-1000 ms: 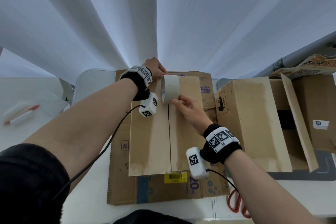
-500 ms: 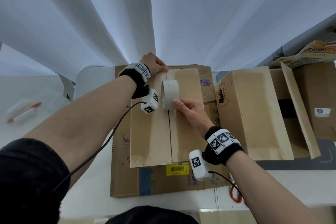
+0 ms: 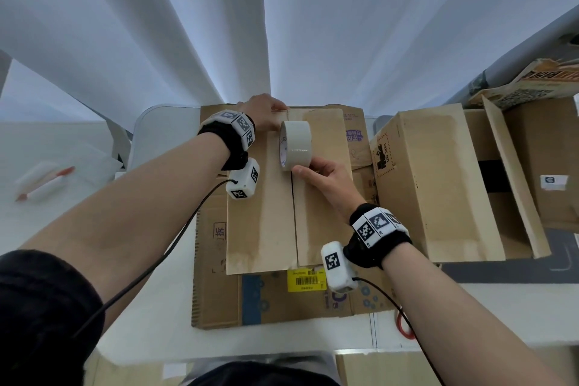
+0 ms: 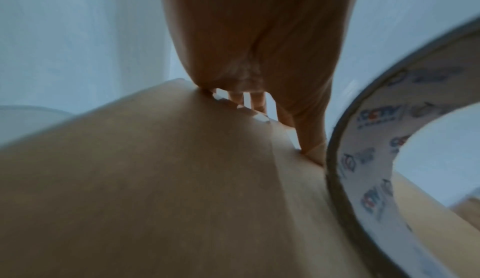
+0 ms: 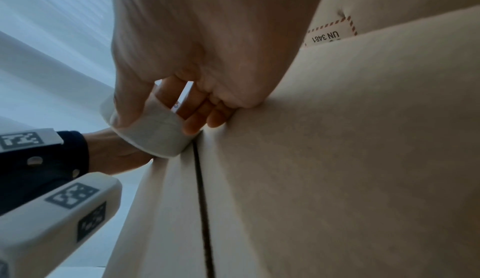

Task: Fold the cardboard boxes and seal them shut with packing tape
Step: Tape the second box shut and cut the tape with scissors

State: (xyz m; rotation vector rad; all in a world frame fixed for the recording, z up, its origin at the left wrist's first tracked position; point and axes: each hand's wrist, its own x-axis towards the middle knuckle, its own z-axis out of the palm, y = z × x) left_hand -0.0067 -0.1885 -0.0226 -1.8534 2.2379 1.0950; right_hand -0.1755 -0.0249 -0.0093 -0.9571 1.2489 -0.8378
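Note:
A brown cardboard box (image 3: 260, 213) stands in front of me with both top flaps closed and a dark seam (image 3: 294, 222) down the middle. My left hand (image 3: 266, 113) holds its far edge: the fingers (image 4: 255, 102) hang over the edge and the thumb (image 4: 311, 139) presses on top. My right hand (image 3: 322, 175) grips a roll of beige packing tape (image 3: 294, 146) standing on edge over the seam near the far end. The thumb lies on the outside of the tape roll (image 5: 153, 137) and the fingers sit inside its core. The roll's printed core (image 4: 369, 155) is just right of the left thumb.
The box sits on a flattened carton (image 3: 282, 301) with a yellow barcode label (image 3: 306, 280). A second closed box (image 3: 438, 182) stands at the right, and an open one (image 3: 539, 166) beyond it. Red-handled scissors (image 3: 404, 324) lie near the front edge, a red-tipped marker (image 3: 44, 185) at the left.
The right hand has drawn the tape roll a little toward me along the seam, away from the far edge. The left hand has stayed at the far edge.

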